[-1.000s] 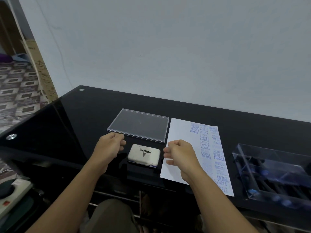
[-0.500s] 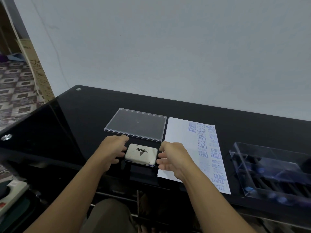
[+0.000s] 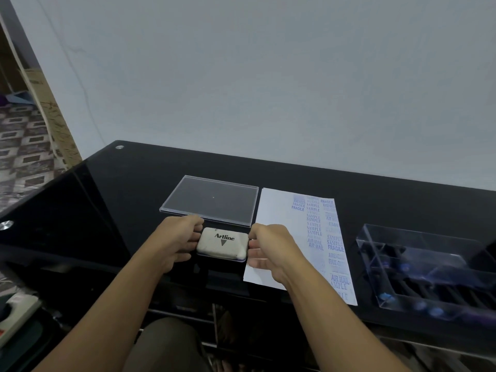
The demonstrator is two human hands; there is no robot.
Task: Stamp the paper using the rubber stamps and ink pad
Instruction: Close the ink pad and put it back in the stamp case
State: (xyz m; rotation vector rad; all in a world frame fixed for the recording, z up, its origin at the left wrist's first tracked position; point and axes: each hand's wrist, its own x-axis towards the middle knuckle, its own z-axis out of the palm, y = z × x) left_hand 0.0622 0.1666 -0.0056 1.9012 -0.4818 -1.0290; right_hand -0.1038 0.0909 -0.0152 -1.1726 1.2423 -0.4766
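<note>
- The left grip (image 3: 178,241) has its fingers curled round the left end of the pad (image 3: 222,244), fingertips touching its short side.
- The right grip (image 3: 271,247) holds the right end of the pad the same way, with curled fingers pressed against that side.
- The pad is held between the two grips, its white lid shut and facing up, with "Artline" and a dark triangle printed on it.
- It sits near the front edge of the bench (image 3: 107,210), about midway along the part in view.
- The paper (image 3: 279,208) lies flat just right of the pad, and the right grip overlaps its left edge near the front left corner.
- Blue stamped words run down the right half of the paper, among them SAMPLE, FRAGILE and AIR MAIL.
- A clear flat lid (image 3: 212,201) lies just behind the pad, beside the paper's back left corner.
- A clear box (image 3: 429,269) stands toward the right end of the bench, well apart from the paper.
- Dark stamps (image 3: 386,298) with blue ends lie in rows inside the box.
</note>
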